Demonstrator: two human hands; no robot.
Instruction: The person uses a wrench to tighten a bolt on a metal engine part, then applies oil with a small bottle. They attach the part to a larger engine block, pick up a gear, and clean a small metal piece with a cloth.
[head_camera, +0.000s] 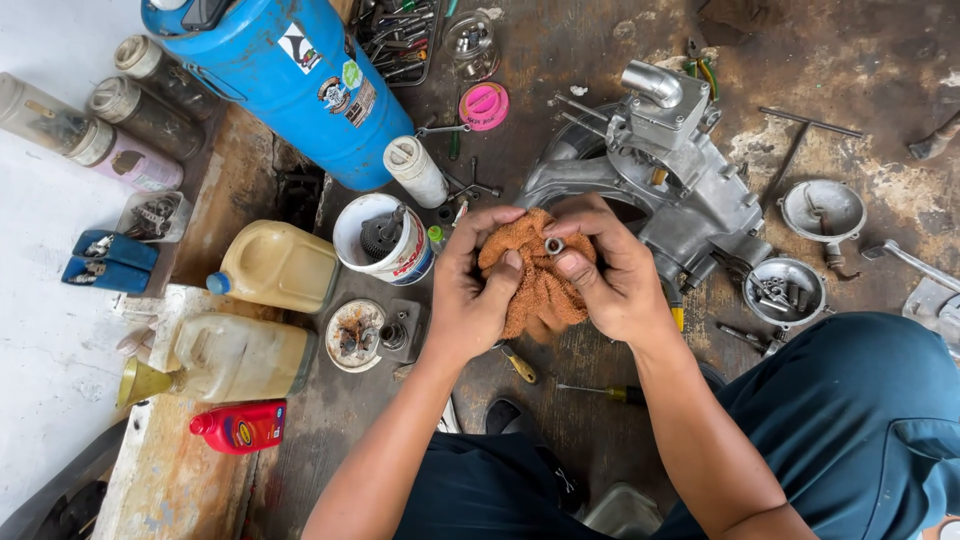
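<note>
Orange cloth (535, 285) is bunched between both hands above the grimy floor (600, 60). The left hand (470, 290) curls closed around the cloth; the right hand (610, 270) pinches a small metal ring (554, 245) against it, just beside a grey engine casing (690, 190).

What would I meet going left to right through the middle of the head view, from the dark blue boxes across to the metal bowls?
Blue boxes → tan jug → white tub → left hand → orange rag with a small metal ring → right hand → engine casing → bowl of small parts.
</note>
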